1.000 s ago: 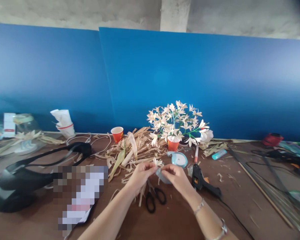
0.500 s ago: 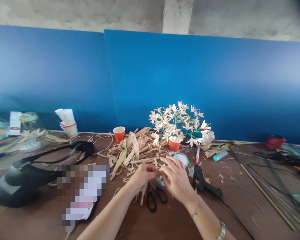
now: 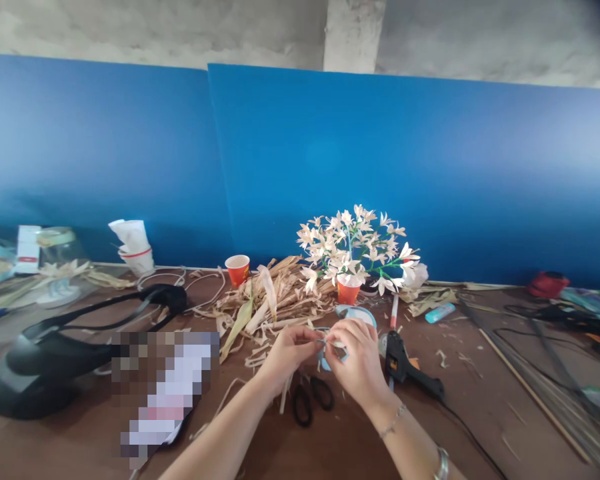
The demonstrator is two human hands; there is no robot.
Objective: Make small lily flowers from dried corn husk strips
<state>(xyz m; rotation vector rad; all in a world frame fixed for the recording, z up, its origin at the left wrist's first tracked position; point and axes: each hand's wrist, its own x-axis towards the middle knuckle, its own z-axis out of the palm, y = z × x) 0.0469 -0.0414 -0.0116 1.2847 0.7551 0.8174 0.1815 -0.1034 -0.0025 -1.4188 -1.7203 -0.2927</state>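
Note:
My left hand (image 3: 293, 353) is closed in a pinch on a small thin piece I cannot make out, its fingertips close to those of my right hand. My right hand (image 3: 353, 353) has its fingers curled and pinched around a small pale piece. Below them on the table lie scissors with black handles (image 3: 303, 405). A heap of dry husks (image 3: 280, 300) lies behind my hands. Pale flowers on green stems (image 3: 357, 243) stand in a red paper cup (image 3: 349, 292). A round white and blue item (image 3: 363, 316) is partly hidden behind my right hand.
A black glue gun (image 3: 400, 360) with its cable lies to the right. Farther right are a light blue tube (image 3: 440, 313) and long thin sticks (image 3: 535, 393). On the left are a black strapped device (image 3: 45, 360) and a pixelated object (image 3: 175, 393). Another red cup (image 3: 238, 270) stands behind.
The fingers of my right hand have curled inward from a more spread pose, and a small pale piece now shows between them. My left hand has barely moved.

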